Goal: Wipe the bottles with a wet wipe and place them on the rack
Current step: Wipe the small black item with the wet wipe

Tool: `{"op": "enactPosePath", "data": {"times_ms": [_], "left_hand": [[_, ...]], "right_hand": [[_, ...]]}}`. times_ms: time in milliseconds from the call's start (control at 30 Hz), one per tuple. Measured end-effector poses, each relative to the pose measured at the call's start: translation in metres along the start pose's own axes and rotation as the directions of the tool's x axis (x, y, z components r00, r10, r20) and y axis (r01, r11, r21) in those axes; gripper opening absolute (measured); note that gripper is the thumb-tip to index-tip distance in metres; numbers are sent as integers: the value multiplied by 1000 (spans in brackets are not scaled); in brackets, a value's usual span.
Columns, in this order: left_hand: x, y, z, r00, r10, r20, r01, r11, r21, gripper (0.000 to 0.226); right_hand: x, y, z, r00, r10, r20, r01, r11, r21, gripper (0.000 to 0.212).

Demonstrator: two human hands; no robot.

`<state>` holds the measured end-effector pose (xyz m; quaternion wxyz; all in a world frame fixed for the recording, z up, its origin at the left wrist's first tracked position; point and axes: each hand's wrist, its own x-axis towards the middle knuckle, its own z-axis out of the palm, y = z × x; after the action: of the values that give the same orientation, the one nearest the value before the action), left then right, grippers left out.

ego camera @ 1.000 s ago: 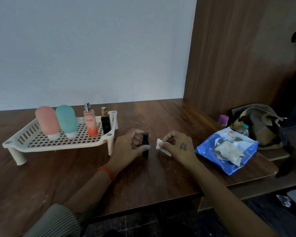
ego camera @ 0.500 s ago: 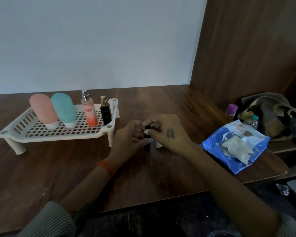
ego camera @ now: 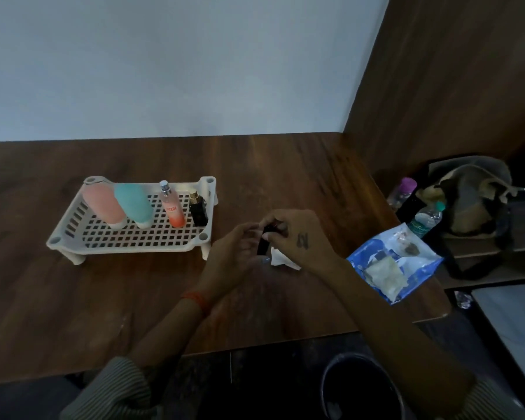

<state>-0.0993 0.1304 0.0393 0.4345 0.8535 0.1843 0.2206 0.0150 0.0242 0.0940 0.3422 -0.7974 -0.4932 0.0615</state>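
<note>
since half a second ago my view has tipped down, so the wooden table (ego camera: 103, 298) fills more of the frame and a dark round bin (ego camera: 361, 386) shows at the bottom edge. my right hand (ego camera: 297, 237), which lay flat over the small black bottle (ego camera: 262, 242), has lifted a little; its fingertips now pinch the bottle's top, with the crumpled white wet wipe (ego camera: 281, 259) tucked under the palm and touching the bottle's right side. my left hand (ego camera: 237, 256) still curls round the bottle from the left, gripping it upright just above the table, right of the rack (ego camera: 128, 241).

the rack is cream plastic, a shallow tray with a square-holed lattice floor, slotted ends and stubby round legs. four bottles stand on it in a row: a soft rounded pink tube (ego camera: 103, 204), a matching teal tube (ego camera: 134, 204), a slim clear spray bottle (ego camera: 172, 204) shading to orange at its base with a metal nozzle, and a squat black bottle with a gold cap (ego camera: 198, 209).

a glossy blue wipe packet (ego camera: 406, 268) lies open near the table's right edge, a pale sheet hanging out. the tabletop has a dark, streaky grain.
</note>
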Motion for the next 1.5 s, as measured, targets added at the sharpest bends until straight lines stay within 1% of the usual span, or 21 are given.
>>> {"op": "enactPosePath", "data": {"times_ms": [67, 200, 333, 433, 533, 667, 800, 933, 1033, 1167, 1333, 1500], "left_hand": [[-5, 12, -8, 1000, -26, -14, 26, 1000, 18, 64], [-16, 28, -25, 997, -31, -73, 34, 999, 42, 59], [-26, 25, -44, 991, -55, -119, 65, 994, 90, 59], [-34, 21, -59, 987, -87, -135, 98, 992, 78, 59], [-38, 14, -78, 985, -94, -142, 107, 990, 88, 58], [-41, -3, -105, 986, -83, -144, 99, 989, 106, 57], [-44, -24, -135, 992, -60, -109, 73, 989, 127, 57], [-46, -49, -169, 993, -59, -102, 72, 989, 129, 54], [-48, -65, -195, 993, -7, -118, 23, 990, 136, 54], [-49, -82, -228, 993, 9, -116, 3, 995, 105, 53], [-49, -103, -259, 986, 1, -168, 13, 996, 84, 49], [-42, -123, -281, 975, -21, -222, 34, 998, 52, 46]], "right_hand": [[2, -9, -7, 1000, -8, 9, 7, 1000, 16, 10], [8, -25, -15, 998, -29, 63, 27, 999, 25, 11], [11, -39, -14, 994, -73, 82, 71, 997, 25, 11], [16, -54, -11, 990, -95, 104, 92, 995, 32, 11], [24, -69, -3, 981, -128, 149, 126, 992, 24, 13], [33, -98, 10, 977, -112, 179, 112, 994, 15, 19], [43, -125, 28, 979, -74, 190, 79, 997, -19, 20], [58, -148, 55, 985, -35, 172, 35, 999, 3, 20], [71, -166, 72, 991, -5, 134, 2, 1000, 22, 20], [91, -190, 85, 995, -18, 97, 17, 1000, 2, 20], [119, -219, 98, 992, -105, 69, 101, 993, 59, 19], [154, -240, 111, 972, -227, 56, 223, 973, 62, 13]]}}
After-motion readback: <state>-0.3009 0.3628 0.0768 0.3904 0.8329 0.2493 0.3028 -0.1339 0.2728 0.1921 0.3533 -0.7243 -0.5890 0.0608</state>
